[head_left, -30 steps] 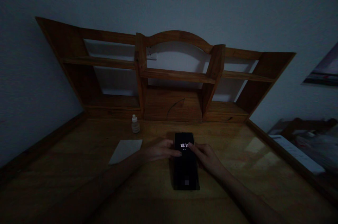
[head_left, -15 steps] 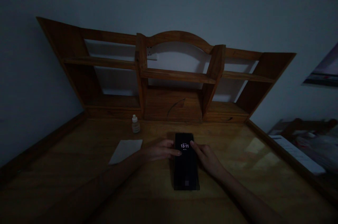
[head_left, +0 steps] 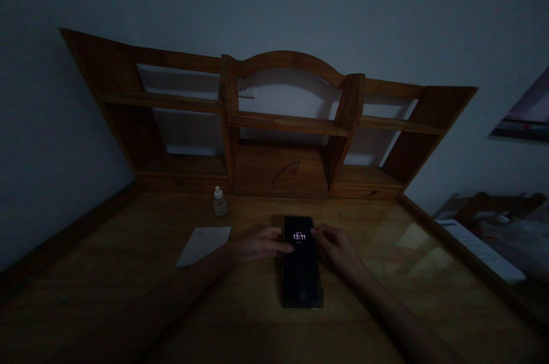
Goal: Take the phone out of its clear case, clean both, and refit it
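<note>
A black smartphone (head_left: 299, 272) is held over the wooden desk, its screen dark apart from a lit clock reading 13:11. My left hand (head_left: 266, 243) grips its left edge, thumb lying on the screen and fingers going behind it. At the upper right edge, my right hand (head_left: 337, 243) is closed, with thumb and forefinger pinched at the phone's side. Whether the right fingers hold the edge or something thin there is too dark to tell. A white sheet of paper (head_left: 203, 244) lies on the desk beyond my left forearm.
Behind the paper stands a small dropper-type bottle (head_left: 220, 204) with a white cap. A wooden shelf unit (head_left: 291, 124) rises along the back of the desk (head_left: 377, 227). Past the right edge are papers (head_left: 480, 250) and a wooden chair back (head_left: 501, 204).
My right thumb has moved off the screen's corner to the phone's right edge, and the right fingers have drawn together. My left hand and the phone have hardly moved.
</note>
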The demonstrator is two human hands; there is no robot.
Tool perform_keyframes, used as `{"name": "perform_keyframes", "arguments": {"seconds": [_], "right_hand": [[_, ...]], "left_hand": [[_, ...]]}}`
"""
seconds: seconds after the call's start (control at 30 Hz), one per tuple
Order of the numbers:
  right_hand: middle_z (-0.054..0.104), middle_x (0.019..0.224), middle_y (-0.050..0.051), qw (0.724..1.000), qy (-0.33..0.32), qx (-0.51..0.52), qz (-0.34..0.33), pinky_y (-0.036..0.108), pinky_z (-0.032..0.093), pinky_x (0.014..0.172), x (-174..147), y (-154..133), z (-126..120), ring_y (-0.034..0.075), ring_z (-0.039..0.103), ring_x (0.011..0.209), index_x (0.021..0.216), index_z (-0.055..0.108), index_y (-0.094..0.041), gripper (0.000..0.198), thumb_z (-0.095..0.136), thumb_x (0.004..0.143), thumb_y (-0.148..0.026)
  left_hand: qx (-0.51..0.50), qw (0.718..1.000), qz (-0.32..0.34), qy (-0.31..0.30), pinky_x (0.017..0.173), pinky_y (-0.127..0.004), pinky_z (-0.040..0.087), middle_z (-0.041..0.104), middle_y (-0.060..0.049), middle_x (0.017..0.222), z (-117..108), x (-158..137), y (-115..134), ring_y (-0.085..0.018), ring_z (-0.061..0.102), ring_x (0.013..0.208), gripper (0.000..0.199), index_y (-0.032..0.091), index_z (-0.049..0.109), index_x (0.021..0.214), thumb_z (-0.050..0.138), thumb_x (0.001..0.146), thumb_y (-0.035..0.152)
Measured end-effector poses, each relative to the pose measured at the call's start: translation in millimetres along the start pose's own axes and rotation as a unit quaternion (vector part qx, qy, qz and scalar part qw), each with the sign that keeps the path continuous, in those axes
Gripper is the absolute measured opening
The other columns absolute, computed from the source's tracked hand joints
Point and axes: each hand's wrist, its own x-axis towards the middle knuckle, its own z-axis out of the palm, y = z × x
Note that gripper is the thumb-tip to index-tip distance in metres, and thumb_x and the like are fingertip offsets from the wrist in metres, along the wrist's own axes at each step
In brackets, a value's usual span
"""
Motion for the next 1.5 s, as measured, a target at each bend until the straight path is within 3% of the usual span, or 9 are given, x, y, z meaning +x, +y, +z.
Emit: {"name": "perform_keyframes", "arguments": {"seconds": [0.33, 0.63, 1.5], "right_hand": [[0.048, 0.062, -0.002, 0.999, -0.017, 0.027, 0.007, 0.023, 0.034, 0.048, -0.8, 2.9, 1.6, 0.011, 0.045, 0.053, 0.075, 0.051, -0.019, 0.04, 0.046, 0.092, -0.055], [0.052, 0.063, -0.002, 1.0, -0.013, -0.009, -0.023, 0.023, 0.037, 0.05, -0.6, 5.8, 2.0, 0.012, 0.049, 0.054, 0.076, 0.05, -0.019, 0.04, 0.04, 0.095, -0.053], [0.053, 0.057, -0.003, 0.995, -0.027, -0.074, -0.065, 0.025, 0.039, 0.056, 0.6, 2.4, -1.5, 0.012, 0.051, 0.054, 0.072, 0.049, -0.02, 0.035, 0.036, 0.099, -0.038]], "left_hand": [[-0.005, 1.0, -0.001, 0.007, 0.106, -0.043, 0.037, 0.053, -0.016, 0.13, -2.7, 0.4, -2.9, -0.03, 0.05, 0.121, 0.045, 0.013, 0.059, 0.122, 0.073, 0.081, 0.027], [-0.028, 0.999, -0.013, 0.011, 0.102, -0.042, 0.039, 0.053, -0.019, 0.128, -0.7, 0.7, -0.5, -0.031, 0.052, 0.118, 0.046, 0.008, 0.059, 0.121, 0.073, 0.081, 0.024], [-0.027, 1.0, 0.001, -0.004, 0.107, -0.047, 0.034, 0.051, -0.017, 0.132, -3.0, 2.1, -4.9, -0.032, 0.048, 0.123, 0.044, 0.013, 0.057, 0.125, 0.07, 0.084, 0.023]]}}
